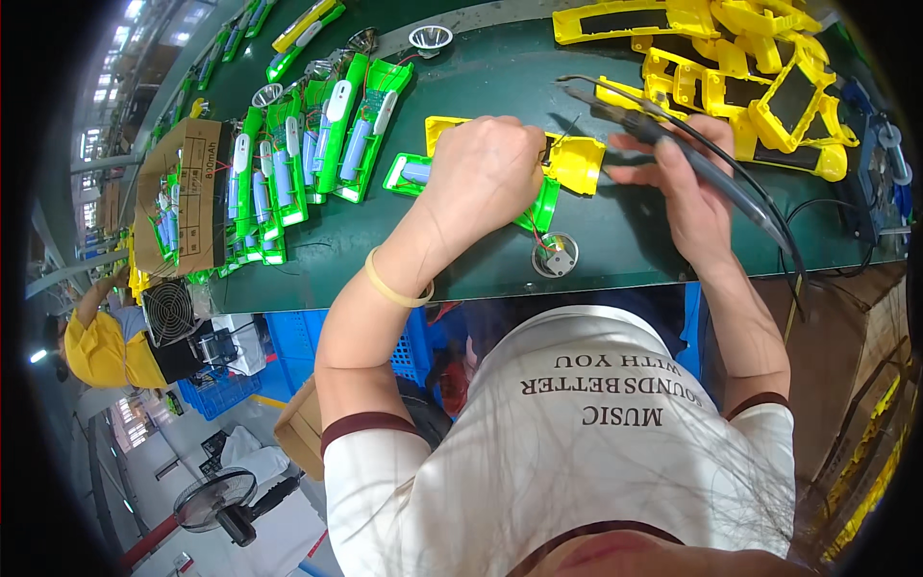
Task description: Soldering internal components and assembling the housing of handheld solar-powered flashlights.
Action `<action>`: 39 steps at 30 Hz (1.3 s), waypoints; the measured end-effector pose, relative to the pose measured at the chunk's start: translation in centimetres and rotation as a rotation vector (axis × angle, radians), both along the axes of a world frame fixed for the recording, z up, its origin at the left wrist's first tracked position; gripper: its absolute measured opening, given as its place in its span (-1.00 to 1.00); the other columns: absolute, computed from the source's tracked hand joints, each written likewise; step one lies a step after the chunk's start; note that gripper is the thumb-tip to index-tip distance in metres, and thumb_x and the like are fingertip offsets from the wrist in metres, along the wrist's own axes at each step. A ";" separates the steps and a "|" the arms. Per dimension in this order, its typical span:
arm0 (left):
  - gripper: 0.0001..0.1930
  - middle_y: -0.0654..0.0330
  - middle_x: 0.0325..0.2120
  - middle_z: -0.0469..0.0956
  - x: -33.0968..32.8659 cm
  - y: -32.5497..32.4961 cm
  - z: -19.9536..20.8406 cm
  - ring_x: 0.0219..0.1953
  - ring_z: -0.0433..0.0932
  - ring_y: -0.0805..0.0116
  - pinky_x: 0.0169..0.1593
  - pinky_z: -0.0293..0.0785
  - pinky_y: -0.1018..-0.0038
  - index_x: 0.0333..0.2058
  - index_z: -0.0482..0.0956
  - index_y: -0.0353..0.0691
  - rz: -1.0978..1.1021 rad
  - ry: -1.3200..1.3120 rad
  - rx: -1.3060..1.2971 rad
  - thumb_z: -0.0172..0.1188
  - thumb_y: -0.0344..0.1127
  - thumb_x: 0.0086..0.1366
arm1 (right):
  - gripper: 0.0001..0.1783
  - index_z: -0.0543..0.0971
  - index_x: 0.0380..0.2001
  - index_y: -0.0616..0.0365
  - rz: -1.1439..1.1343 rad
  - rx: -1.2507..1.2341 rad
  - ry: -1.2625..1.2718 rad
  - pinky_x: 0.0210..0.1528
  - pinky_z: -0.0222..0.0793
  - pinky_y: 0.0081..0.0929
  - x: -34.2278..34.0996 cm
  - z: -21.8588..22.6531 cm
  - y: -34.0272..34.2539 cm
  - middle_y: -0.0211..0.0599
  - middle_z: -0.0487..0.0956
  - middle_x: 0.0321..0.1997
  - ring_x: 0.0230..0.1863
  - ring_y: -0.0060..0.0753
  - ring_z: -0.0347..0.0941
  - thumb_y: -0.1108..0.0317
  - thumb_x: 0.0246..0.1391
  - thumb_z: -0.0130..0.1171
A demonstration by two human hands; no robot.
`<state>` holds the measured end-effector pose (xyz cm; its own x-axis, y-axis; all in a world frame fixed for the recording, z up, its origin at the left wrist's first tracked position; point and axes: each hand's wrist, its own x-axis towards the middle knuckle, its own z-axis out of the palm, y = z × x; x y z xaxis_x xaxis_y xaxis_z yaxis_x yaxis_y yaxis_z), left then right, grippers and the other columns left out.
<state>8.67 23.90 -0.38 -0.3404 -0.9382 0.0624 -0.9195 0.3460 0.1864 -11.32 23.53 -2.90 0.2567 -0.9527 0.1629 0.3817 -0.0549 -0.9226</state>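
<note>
My left hand [488, 171] is closed, knuckles up, above a green casing [544, 204] and a yellow housing [577, 165]. Its fingertips are hidden, so whatever they pinch cannot be made out. A blue battery cell [415, 173] shows in the casing left of the wrist. Wires run from the casing to a round lamp head [556, 255] near the table's front edge. My right hand [694, 192] has its fingers curled round a dark, pen-like corded tool [726, 181], which slants across the palm, its thin end toward the far left.
Several green casings with blue cells [284, 173] stand in a row at left, beside a cardboard box [200, 197]. Reflector cups [430, 38] lie behind. Yellow housings [760, 91] are piled at far right. A person in yellow [111, 351] is at the left, beyond a fan [171, 313].
</note>
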 end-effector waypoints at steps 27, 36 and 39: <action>-0.83 0.13 -0.39 0.51 3.5 3.5 1.2 -0.40 0.51 0.46 -0.38 0.43 0.62 -0.27 0.39 -0.33 0.371 1.689 0.678 0.09 -0.54 0.12 | -0.72 0.20 -0.25 0.12 -0.180 -0.026 0.009 -0.61 0.15 -0.72 -0.5 -0.9 1.8 -0.27 0.41 -0.46 -0.57 -0.54 0.34 0.38 0.04 0.07; -0.83 0.13 -0.40 0.50 1.0 2.7 3.0 -0.63 0.43 0.59 -0.67 0.31 0.71 -0.32 0.37 -0.33 0.327 1.237 0.641 0.10 -0.60 0.08 | -0.73 0.22 -0.27 0.12 -0.406 0.032 -0.047 -0.62 0.17 -0.70 -0.4 -0.4 1.6 -0.26 0.41 -0.52 -0.58 -0.48 0.36 0.33 0.04 0.06; -0.90 0.10 -0.45 0.53 2.4 2.8 2.7 -0.63 0.45 0.51 -0.64 0.37 0.67 -0.33 0.46 -0.37 0.344 1.433 0.586 0.06 -0.55 0.14 | -0.73 0.22 -0.27 0.11 -0.330 -0.003 -0.041 -0.63 0.17 -0.70 0.0 -0.1 2.0 -0.27 0.40 -0.50 -0.61 -0.49 0.35 0.34 0.04 0.06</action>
<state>11.09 26.71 2.28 -0.0954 -0.9632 -0.2513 0.1127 -0.2613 0.9587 -11.27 25.53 -2.98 -0.0721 -0.9829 0.1694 0.3797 -0.1841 -0.9066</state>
